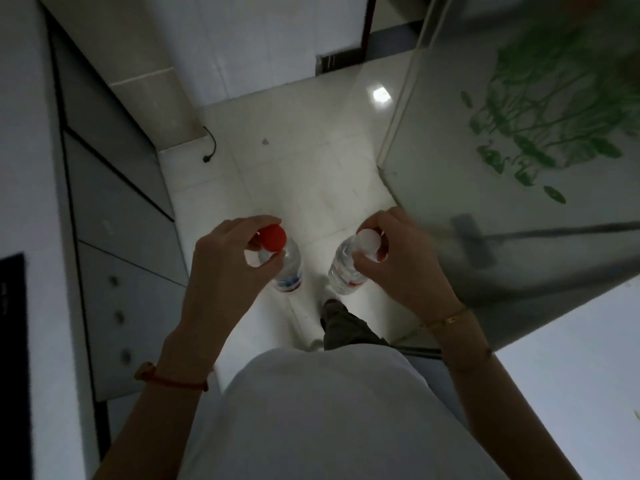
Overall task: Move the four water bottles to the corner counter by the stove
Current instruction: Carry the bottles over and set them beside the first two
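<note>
My left hand (230, 261) grips the neck of a clear water bottle with a red cap (289, 268), which hangs upright over the floor. A second clear water bottle with a white cap (343, 268) hangs from its neck in my right hand (398, 261). Both bottles are held in front of my body at about waist height, a short gap between them. No other bottles are in view, and neither is the stove.
A grey cabinet with drawers (117, 237) runs along the left under a pale counter (31, 168). A fridge with a green leaf pattern (519, 150) stands on the right. White tiled floor (294, 161) lies between them, with a black plug and cord (209, 147).
</note>
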{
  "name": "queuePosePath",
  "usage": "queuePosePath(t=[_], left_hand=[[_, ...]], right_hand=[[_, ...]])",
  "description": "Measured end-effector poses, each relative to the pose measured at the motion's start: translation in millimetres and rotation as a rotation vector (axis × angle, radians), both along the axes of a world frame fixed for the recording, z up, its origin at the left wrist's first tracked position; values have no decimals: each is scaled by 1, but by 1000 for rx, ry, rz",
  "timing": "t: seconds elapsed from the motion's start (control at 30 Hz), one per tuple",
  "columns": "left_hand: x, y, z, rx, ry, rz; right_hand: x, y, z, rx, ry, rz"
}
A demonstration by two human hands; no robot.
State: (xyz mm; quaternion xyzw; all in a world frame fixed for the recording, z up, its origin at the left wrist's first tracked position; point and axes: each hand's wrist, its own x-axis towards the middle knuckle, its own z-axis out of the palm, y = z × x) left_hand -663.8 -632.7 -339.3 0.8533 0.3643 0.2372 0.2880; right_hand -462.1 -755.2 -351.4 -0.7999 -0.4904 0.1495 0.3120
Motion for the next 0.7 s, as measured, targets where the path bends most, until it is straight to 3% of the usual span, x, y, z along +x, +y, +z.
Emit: queuePosePath(t=[0.7], left_hand=[[75,218,-3,33,-32,532]], right_hand=[[114,332,7,50,-9,521]])
